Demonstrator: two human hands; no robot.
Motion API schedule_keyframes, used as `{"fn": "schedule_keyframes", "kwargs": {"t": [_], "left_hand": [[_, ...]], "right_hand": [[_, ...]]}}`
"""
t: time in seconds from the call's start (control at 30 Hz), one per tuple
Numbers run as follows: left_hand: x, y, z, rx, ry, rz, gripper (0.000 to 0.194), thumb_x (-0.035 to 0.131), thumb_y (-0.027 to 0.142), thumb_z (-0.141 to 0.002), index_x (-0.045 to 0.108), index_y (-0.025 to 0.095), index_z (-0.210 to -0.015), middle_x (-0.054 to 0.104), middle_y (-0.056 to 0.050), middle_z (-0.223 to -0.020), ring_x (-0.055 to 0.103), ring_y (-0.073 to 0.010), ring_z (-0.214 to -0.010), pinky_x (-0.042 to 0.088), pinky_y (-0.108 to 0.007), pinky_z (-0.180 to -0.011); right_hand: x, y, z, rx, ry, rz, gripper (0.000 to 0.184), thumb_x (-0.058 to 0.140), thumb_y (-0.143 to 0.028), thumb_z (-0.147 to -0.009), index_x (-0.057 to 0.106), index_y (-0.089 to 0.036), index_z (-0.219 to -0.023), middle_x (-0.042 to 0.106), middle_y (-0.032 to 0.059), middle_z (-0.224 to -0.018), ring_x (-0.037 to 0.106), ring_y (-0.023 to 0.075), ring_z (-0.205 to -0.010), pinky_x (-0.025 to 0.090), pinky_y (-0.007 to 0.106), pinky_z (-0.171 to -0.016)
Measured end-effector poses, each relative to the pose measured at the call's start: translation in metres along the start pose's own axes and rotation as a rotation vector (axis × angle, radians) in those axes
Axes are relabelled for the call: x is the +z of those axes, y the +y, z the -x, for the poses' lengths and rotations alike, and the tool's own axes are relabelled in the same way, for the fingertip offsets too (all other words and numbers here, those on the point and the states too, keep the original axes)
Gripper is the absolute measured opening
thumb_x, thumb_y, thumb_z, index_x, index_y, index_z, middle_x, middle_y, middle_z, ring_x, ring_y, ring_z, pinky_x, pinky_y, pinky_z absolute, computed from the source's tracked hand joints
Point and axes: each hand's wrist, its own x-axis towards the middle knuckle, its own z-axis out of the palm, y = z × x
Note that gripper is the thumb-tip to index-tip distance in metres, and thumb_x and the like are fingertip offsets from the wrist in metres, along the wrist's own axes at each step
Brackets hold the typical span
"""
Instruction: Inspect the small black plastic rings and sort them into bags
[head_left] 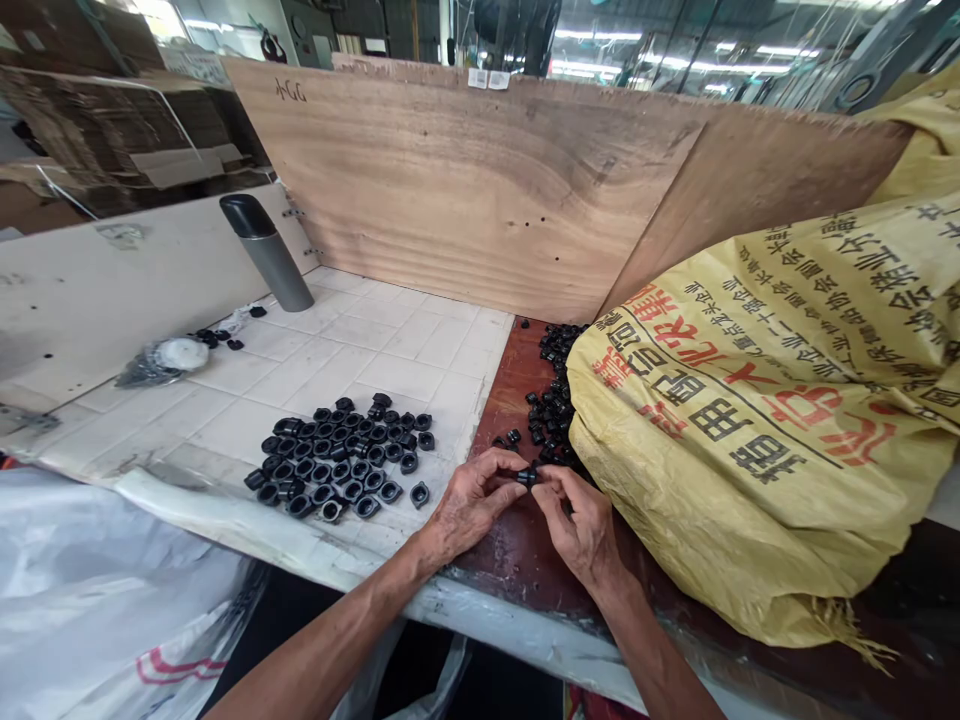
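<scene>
Between the fingertips of both hands is a small black plastic ring-shaped part (528,477), held just above the dark red board (517,545). My left hand (474,503) pinches it from the left with thumb and forefinger. From the right, my right hand (579,517) has its thumb and fingers closed on the same part, though its fingertips partly hide it. A group of similar black rings (341,452) lies on the white surface left of my hands. More black parts (553,405) are heaped beyond my hands, against the yellow sack.
A large printed yellow sack (750,420) lies at the right. On the white tiled-pattern tabletop (405,350) stand a grey flask (271,255) and a clear plastic bag with a white roll (169,358). Wooden boards (465,180) wall the back. White sacking (112,590) hangs front left.
</scene>
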Motion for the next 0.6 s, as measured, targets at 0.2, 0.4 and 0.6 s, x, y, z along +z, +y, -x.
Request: {"fn": "schedule_keyframes", "kwargs": {"t": [0.2,0.4,0.6], "left_hand": [[-0.0007,0.0059,-0.0008,-0.025,0.005,0.003,0.021,0.068,0.030,-0.088,0.069,0.018,-0.104,0.069,-0.007,-0.106,0.067,-0.0190,-0.097,0.056,-0.032,-0.088],[-0.0005,0.0087,-0.0007,-0.032,-0.009,-0.010,0.022,0.069,0.032,-0.088,0.070,0.017,-0.104,0.070,-0.007,-0.103,0.067,-0.0187,-0.094,0.056,-0.031,-0.087],[-0.0001,0.0041,0.0004,-0.052,-0.026,0.029,0.025,0.069,0.036,-0.087,0.070,0.018,-0.105,0.070,-0.006,-0.104,0.068,-0.0189,-0.095,0.056,-0.032,-0.088]], "right_hand": [[-0.0043,-0.0073,-0.0016,-0.013,-0.020,-0.015,0.015,0.056,-0.030,-0.097,0.061,-0.020,-0.087,0.061,0.0016,-0.076,0.056,0.0155,-0.065,0.046,0.028,-0.065],[-0.0016,-0.0030,-0.0005,0.008,-0.039,-0.033,0.017,0.051,-0.028,-0.100,0.061,-0.021,-0.087,0.060,0.0002,-0.072,0.058,0.0152,-0.063,0.046,0.028,-0.065],[-0.0013,-0.0039,-0.0002,-0.031,-0.008,-0.066,0.011,0.055,-0.027,-0.097,0.062,-0.021,-0.102,0.065,0.0037,-0.086,0.062,0.0177,-0.075,0.049,0.030,-0.071]]}}
